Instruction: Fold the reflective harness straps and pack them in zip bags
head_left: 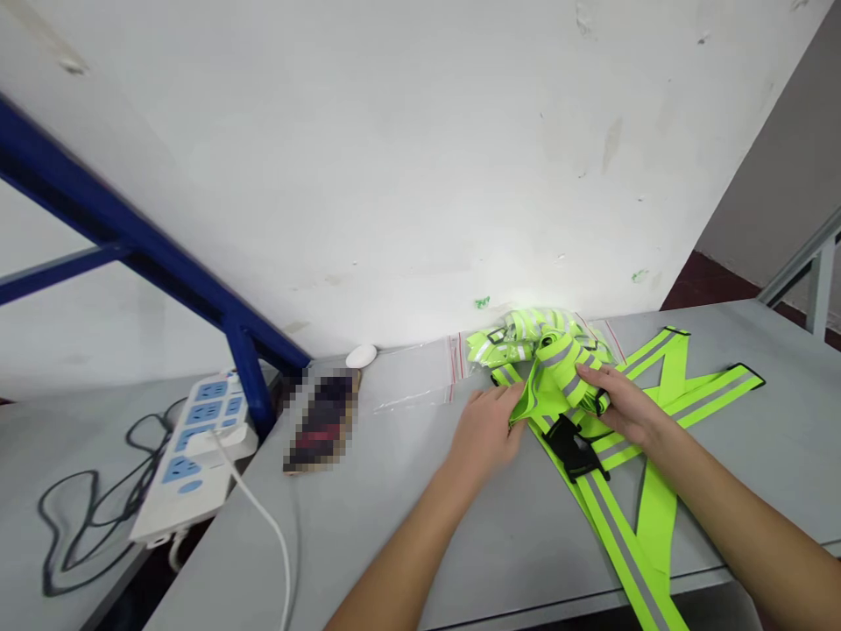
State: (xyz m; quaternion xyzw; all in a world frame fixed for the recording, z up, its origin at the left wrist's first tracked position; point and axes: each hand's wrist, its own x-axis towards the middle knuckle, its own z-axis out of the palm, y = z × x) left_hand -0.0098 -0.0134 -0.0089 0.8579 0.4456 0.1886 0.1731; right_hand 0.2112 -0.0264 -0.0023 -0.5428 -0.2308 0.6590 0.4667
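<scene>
left hand [484,434] grasping the bunched hi-vis reflective vest [558,390] | right hand [621,405] clasping its rolled strap [573,379] from the other side | vest on grey tabletop [420,535], black buckle [571,447] just below the hands

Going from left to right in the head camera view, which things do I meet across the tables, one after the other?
White power strip, pixelated handheld device, clear plastic bag, left hand, right hand, neon-yellow reflective strap

2 hands [484,436] [625,405] on reflective vest [624,543]
</scene>
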